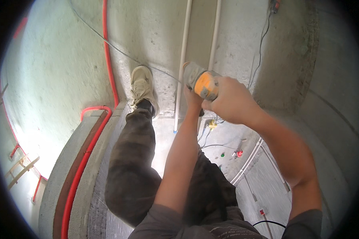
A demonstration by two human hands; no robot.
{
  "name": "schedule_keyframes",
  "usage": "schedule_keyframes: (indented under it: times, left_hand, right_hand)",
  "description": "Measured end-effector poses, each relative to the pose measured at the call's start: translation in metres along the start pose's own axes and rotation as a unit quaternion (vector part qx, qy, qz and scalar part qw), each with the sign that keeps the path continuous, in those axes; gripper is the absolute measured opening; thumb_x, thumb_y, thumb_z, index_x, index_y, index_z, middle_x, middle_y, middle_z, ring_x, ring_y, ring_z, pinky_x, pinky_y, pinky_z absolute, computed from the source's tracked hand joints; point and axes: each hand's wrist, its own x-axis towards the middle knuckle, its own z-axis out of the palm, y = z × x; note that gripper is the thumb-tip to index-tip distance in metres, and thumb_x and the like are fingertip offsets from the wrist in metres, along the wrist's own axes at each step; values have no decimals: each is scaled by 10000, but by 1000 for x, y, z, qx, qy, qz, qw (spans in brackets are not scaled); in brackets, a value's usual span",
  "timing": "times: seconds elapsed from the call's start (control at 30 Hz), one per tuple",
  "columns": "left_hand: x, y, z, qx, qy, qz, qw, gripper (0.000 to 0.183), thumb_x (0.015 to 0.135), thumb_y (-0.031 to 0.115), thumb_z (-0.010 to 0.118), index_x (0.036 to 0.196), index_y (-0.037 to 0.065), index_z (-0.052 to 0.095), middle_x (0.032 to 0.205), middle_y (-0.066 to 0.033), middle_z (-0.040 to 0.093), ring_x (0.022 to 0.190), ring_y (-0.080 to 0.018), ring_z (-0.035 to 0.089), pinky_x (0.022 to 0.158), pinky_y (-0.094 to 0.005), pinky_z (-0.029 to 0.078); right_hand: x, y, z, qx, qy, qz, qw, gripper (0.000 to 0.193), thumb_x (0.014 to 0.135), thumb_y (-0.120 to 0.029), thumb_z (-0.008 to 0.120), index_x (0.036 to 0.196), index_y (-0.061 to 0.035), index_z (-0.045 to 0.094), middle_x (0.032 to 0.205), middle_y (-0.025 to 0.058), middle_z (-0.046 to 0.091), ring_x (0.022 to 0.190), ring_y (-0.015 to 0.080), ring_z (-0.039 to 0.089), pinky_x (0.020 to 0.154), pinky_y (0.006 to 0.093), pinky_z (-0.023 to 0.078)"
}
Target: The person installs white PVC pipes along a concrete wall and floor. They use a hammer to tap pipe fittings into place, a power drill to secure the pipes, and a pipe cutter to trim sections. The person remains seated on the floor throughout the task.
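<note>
An orange and grey power tool [205, 84] is held out in front of me, above the white pipes. My right hand [232, 100] wraps round its orange end, with the thumb side toward me. Beneath the tool's grey front part is my left hand [192, 98], gripping from below; its fingers are mostly hidden behind the tool. The tool's exact kind is unclear, as it is slightly blurred. Its grey front end overlaps one white pipe [184, 51] in view; I cannot tell whether they touch.
A second white pipe [214, 36] runs alongside. Red conduit [106, 59] bends over the ledge [81, 155] at left. A dark cable [121, 51] crosses near my shoe [142, 85]. Below lie a yellow connector [212, 124], a red fitting [239, 153] and wires. Wooden steps [22, 172] stand far left.
</note>
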Motion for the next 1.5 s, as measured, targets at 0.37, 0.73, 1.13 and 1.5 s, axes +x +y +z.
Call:
schedule_keyframes:
  times: [0.37, 0.73, 1.13, 1.5]
  left_hand:
    - [-6, 0, -9, -16, -30, -30, 999, 275, 1037, 197, 628, 1233, 8, 667, 1096, -88, 732, 966, -166, 712, 778, -320, 563]
    - [-8, -2, -10, -19, -42, -31, 998, 266, 1043, 191, 613, 1231, 10, 666, 1091, -84, 729, 962, -167, 710, 774, -318, 561]
    - [-4, 1, -19, -30, -46, -35, 998, 258, 1049, 184, 596, 1229, 13, 665, 1086, -79, 726, 957, -168, 708, 769, -316, 559]
    - [8, 0, -17, -143, -44, -86, 985, 252, 1054, 179, 580, 1227, 15, 664, 1082, -74, 723, 953, -169, 706, 765, -314, 557]
  right_hand:
    - [-5, -4, 12, 16, -39, 27, 999, 528, 790, -331, 873, 1168, 2, 712, 1069, 226, 766, 1031, 410, 743, 908, 479, 576]
    - [1, 5, 23, 11, -20, -19, 1000, 484, 788, -315, 861, 1084, 35, 708, 997, 232, 761, 981, 401, 750, 891, 470, 582]
    - [2, 14, 36, 27, -8, -24, 999, 477, 778, -323, 860, 1057, 41, 725, 966, 225, 763, 956, 403, 757, 880, 465, 591]
    - [2, 21, 35, 24, 25, 1, 999, 474, 771, -327, 848, 1092, 7, 741, 935, 208, 762, 892, 373, 755, 854, 459, 585]
